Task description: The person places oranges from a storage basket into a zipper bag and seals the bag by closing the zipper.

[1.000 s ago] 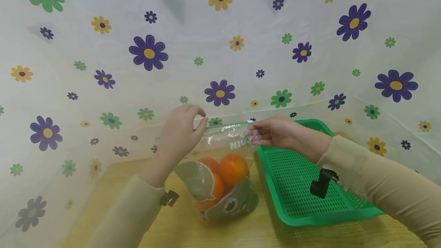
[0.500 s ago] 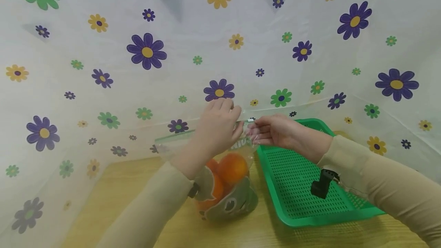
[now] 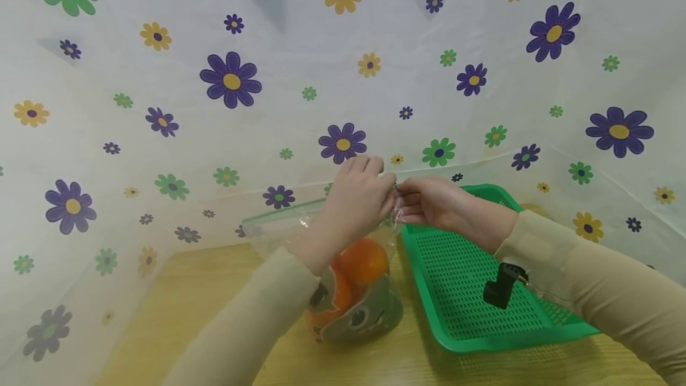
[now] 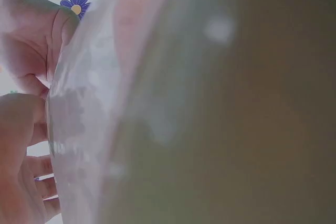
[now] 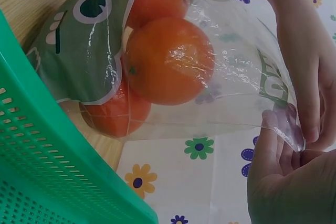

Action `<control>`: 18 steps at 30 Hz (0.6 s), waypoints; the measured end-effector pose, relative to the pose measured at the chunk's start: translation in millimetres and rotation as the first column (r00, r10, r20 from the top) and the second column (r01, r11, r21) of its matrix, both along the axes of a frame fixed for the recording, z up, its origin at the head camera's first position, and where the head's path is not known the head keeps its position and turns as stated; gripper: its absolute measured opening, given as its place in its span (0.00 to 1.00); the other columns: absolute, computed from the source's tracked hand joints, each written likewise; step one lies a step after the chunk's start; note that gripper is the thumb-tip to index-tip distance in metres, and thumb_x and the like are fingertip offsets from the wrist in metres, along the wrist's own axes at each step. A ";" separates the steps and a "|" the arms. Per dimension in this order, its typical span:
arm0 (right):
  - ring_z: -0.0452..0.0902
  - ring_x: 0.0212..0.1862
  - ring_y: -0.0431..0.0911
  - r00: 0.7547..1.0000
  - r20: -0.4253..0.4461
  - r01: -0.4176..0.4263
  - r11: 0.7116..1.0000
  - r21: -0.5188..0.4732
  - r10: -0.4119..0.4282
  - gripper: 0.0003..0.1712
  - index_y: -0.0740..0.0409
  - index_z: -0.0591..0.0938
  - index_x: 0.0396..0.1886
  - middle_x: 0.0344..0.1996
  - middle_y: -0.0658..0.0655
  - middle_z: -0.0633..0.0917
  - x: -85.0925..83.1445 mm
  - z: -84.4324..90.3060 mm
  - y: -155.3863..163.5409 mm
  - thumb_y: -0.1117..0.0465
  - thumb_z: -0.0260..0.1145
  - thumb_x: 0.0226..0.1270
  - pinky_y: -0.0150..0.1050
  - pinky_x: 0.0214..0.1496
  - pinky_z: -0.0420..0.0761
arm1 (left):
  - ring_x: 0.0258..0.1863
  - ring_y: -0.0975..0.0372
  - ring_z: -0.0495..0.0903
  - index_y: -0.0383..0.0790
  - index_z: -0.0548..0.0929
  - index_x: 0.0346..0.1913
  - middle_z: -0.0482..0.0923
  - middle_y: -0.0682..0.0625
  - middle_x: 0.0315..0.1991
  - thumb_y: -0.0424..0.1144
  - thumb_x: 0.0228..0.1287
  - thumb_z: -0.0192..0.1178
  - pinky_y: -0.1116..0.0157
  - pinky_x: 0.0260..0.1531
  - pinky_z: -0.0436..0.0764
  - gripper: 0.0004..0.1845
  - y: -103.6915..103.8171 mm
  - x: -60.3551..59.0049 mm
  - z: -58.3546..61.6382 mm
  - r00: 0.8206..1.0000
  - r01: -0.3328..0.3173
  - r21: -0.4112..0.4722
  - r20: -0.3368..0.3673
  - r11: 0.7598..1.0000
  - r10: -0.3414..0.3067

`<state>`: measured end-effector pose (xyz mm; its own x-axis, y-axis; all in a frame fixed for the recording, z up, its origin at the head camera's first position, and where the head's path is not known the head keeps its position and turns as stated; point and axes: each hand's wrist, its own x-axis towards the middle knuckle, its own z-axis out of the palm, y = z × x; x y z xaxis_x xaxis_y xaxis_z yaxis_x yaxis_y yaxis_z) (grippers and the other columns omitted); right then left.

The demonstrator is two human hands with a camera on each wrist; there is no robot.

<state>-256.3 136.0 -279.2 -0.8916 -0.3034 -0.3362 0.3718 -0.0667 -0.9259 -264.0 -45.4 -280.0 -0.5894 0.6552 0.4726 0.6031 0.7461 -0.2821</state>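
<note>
A clear zip bag [image 3: 359, 320] with a green cartoon print stands on the table, holding several oranges [image 5: 170, 61]. Its green zip strip [image 3: 278, 212] slants up toward the right top corner. There my left hand [image 3: 358, 198] has its thumb and fingertips on the strip's end, hiding the white slider. My right hand [image 3: 436, 204] pinches the same corner from the other side, fingers behind the clear film. In the right wrist view both hands meet at this corner. The bag's blurred side fills most of the left wrist view.
A green perforated plastic basket [image 3: 471, 279] stands right of the bag, under my right forearm. The wooden table [image 3: 193, 302] shows on the left. A white flowered sheet [image 3: 300, 34] hangs behind and at the sides.
My left hand has moved right along the bag's top edge, from its middle to the right corner, and now covers the white slider. The right hand stays in place, pinching the corner.
</note>
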 end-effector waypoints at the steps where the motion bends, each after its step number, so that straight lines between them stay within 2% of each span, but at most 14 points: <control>1: 0.88 0.30 0.40 1.000 0.000 -0.005 1.000 -0.004 0.005 0.17 0.60 0.81 0.45 0.26 0.50 0.88 -0.1 -0.3 0.2 0.57 0.48 0.87 0.29 0.40 0.89 | 0.55 0.52 0.79 0.45 0.87 0.47 0.81 0.47 0.47 0.46 0.79 0.56 0.54 0.66 0.77 0.12 1.0 -0.4 0.6 1.000 -0.001 0.006 0.006 1.000 0.001; 6: 0.85 0.29 0.40 1.000 -0.007 -0.025 1.000 -0.014 0.025 0.17 0.59 0.82 0.44 0.26 0.49 0.87 -1.0 -2.2 0.1 0.57 0.48 0.87 0.29 0.40 0.88 | 0.55 0.54 0.80 0.46 0.89 0.49 0.83 0.48 0.50 0.48 0.79 0.59 0.55 0.64 0.79 0.12 3.4 -1.6 4.2 0.999 -0.016 0.029 0.044 0.999 0.015; 12: 0.84 0.31 0.40 1.000 -0.024 -0.013 1.000 0.013 0.013 0.16 0.61 0.80 0.51 0.28 0.49 0.87 -0.9 -4.7 -0.6 0.57 0.49 0.87 0.28 0.40 0.88 | 0.48 0.55 0.78 0.47 0.89 0.47 0.81 0.50 0.43 0.46 0.77 0.61 0.58 0.59 0.80 0.10 2.1 -2.0 3.7 0.999 -0.016 0.050 0.048 0.999 0.014; 18: 0.84 0.30 0.39 1.000 -0.029 -0.010 1.000 0.004 0.010 0.16 0.62 0.81 0.50 0.27 0.49 0.87 1.1 -4.2 -0.3 0.57 0.50 0.86 0.28 0.40 0.88 | 0.48 0.55 0.76 0.46 0.89 0.46 0.79 0.49 0.43 0.47 0.75 0.63 0.58 0.56 0.79 0.10 0.5 -0.2 4.5 0.998 -0.002 0.075 0.059 0.997 -0.002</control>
<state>-255.2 135.7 -283.4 -0.8981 -0.3106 -0.3114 0.3452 -0.0593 -0.9366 -264.1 -44.9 -275.5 -0.6179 0.6194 0.4843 0.6172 0.7637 -0.1893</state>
